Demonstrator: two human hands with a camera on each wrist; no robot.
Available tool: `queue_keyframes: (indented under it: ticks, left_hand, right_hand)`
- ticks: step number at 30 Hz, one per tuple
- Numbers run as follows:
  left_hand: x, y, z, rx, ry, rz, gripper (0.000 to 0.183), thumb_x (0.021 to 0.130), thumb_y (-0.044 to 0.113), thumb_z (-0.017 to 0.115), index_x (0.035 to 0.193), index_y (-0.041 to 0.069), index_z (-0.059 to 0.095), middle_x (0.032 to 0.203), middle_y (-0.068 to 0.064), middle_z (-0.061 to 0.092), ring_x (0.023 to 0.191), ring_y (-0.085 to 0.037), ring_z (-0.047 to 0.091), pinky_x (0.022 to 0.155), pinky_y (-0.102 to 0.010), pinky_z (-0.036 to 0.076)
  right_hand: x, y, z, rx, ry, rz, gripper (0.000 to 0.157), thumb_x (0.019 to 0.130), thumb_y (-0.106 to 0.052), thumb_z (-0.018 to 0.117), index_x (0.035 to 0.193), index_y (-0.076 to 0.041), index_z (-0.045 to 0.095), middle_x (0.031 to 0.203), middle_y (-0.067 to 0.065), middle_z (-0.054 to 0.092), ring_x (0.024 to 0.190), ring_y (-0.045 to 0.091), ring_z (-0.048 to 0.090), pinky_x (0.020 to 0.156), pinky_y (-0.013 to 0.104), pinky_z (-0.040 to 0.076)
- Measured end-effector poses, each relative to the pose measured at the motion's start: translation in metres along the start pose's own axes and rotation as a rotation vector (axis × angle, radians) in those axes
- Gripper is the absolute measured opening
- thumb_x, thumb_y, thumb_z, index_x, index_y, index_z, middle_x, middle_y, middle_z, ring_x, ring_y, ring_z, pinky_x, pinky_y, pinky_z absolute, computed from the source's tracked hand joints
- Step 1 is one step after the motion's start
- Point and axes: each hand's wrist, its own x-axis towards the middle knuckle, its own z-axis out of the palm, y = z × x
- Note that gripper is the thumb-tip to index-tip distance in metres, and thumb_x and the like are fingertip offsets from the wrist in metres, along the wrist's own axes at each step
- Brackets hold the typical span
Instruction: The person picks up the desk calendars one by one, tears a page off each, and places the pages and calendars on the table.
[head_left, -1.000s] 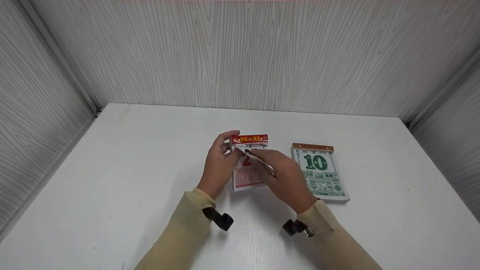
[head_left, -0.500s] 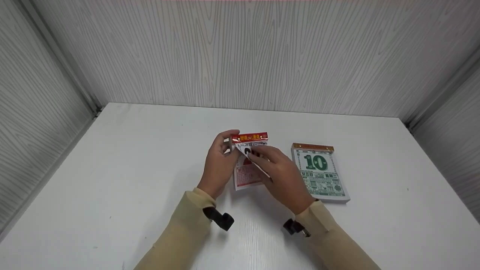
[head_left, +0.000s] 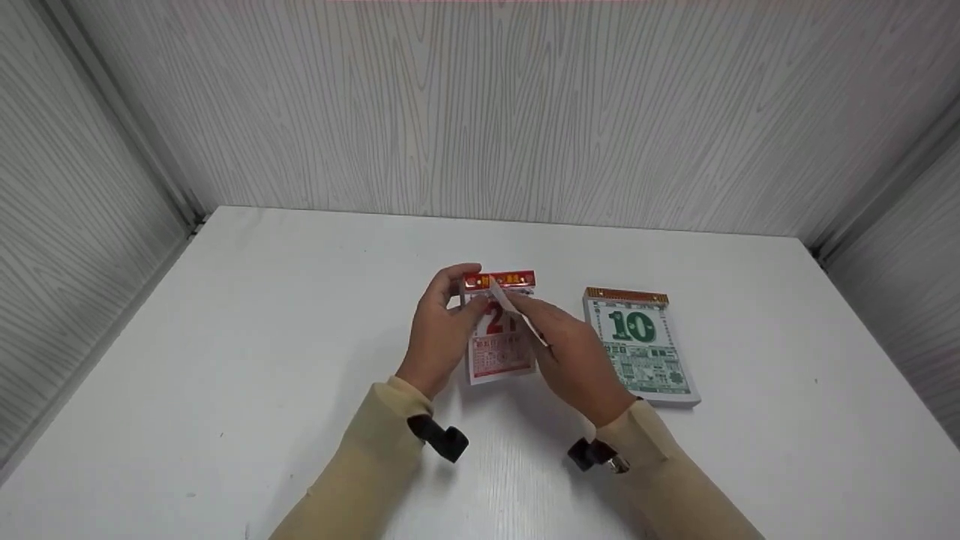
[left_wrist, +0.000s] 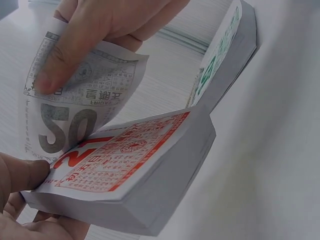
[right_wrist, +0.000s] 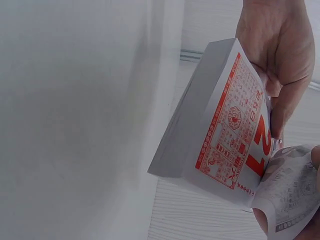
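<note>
My left hand grips a small tear-off calendar by its upper left side, thumb on the front. The pad has a red header strip and shows a red 21. My right hand pinches a thin calendar sheet printed with a black 20. That sheet stands up from the pad, its edge touching the pad near the left thumb. Whether it is still joined under the header cannot be told. In the right wrist view the sheet looks curled beside the red 21.
A second tear-off calendar, with a green 10 and a brown-gold header, lies on the white table just right of my right hand. Wood-grain panels rise behind the table and at both sides.
The black-printed sheet, folded over the pad half a second ago, now stands nearly edge-on with its tip over the header. More of the red 21 shows. The left hand has barely moved.
</note>
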Motion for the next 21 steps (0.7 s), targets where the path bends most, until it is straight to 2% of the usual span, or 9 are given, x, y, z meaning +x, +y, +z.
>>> queue_keyframes:
  ticks: [5,10,21]
  left_hand:
    - [0.0004,0.0006,0.0003,0.002,0.012,0.000,0.041,0.103,0.013,0.063,0.142,0.021,0.055,0.130,-0.006,0.057,0.113,-0.024,0.066,0.098,-0.040,0.054]
    - [0.0009,0.0015,0.0009,0.016,0.026,-0.005,0.039,0.103,0.013,0.063,0.141,0.022,0.056,0.128,-0.005,0.058,0.111,-0.023,0.066,0.099,-0.038,0.053]
    - [0.0010,0.0016,0.0017,0.006,0.026,-0.026,0.040,0.104,0.010,0.061,0.142,0.022,0.056,0.127,-0.005,0.058,0.110,-0.023,0.065,0.096,-0.037,0.054]
  right_hand:
    - [0.0020,-0.0003,-0.0029,0.142,-0.029,0.090,0.038,0.108,-0.010,0.052,0.145,-0.011,0.059,0.142,0.004,0.064,0.134,0.017,0.058,0.108,0.035,0.048]
    - [0.0040,-0.0004,-0.0039,0.245,-0.010,0.118,0.035,0.110,-0.012,0.050,0.142,-0.013,0.063,0.139,0.002,0.066,0.133,0.016,0.059,0.109,0.039,0.048]
    - [0.0021,-0.0001,-0.0049,0.451,0.031,0.283,0.037,0.111,-0.022,0.048,0.142,-0.008,0.062,0.141,0.007,0.064,0.138,0.025,0.054,0.111,0.049,0.045]
